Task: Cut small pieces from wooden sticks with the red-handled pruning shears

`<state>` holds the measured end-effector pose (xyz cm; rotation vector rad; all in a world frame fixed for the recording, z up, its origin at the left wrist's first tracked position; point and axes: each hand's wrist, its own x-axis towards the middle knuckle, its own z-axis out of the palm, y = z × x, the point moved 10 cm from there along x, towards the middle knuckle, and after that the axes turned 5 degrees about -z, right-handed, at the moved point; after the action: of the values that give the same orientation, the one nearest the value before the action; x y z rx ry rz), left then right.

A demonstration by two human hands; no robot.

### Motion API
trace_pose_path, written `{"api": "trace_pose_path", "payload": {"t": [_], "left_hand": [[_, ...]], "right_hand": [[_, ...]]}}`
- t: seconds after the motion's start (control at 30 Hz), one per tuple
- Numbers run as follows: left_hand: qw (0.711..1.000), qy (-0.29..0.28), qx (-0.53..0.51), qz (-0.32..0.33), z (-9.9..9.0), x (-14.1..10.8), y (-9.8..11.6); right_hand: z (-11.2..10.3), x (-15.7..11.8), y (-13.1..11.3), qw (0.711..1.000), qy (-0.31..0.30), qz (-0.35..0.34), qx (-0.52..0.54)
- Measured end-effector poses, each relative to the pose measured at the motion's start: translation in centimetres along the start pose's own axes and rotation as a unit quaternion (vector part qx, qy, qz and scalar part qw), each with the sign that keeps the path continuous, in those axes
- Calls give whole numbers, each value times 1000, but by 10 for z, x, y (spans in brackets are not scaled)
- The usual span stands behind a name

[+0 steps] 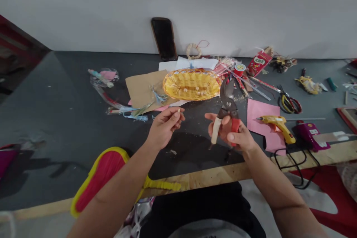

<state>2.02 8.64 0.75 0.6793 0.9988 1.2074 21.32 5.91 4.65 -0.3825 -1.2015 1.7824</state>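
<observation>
My right hand [232, 134] is wrapped round a pair of pruning shears [227, 106], one handle pale and the other red, its dark blades pointing up and away from me. In my left hand [166, 126], thumb and forefinger pinch a tiny pale piece [179, 111], too small to name. Just beyond both hands sits a yellow woven basket [181, 81] with several small light bits in it. Brown paper [142, 85] lies to its left, with blue tassels [158, 96] on and beside it.
A phone [163, 39] leans on the wall. At right are a yellow glue gun [279, 124], pink paper [258, 113], pliers [290, 101] and a red carton [259, 63]. A yellow-rimmed red fan-shaped object [103, 174] lies by my left forearm, near the wooden table edge [214, 174].
</observation>
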Motion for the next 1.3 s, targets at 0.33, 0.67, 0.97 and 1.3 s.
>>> {"api": "trace_pose_path", "payload": {"t": [0.33, 0.67, 0.97, 1.3], "left_hand": [[999, 35, 41, -3, -7, -1, -7], [995, 16, 93, 14, -3, -5, -7], [996, 37, 76, 26, -7, -4, -3], [994, 35, 100, 30, -8, -5, -7]], "right_hand": [[17, 0, -7, 685, -1, -102, -721], [7, 2, 6, 678, 10, -57, -733], [12, 2, 8, 671, -4, -66, -738], [13, 1, 11, 664, -17, -73, -744]]}}
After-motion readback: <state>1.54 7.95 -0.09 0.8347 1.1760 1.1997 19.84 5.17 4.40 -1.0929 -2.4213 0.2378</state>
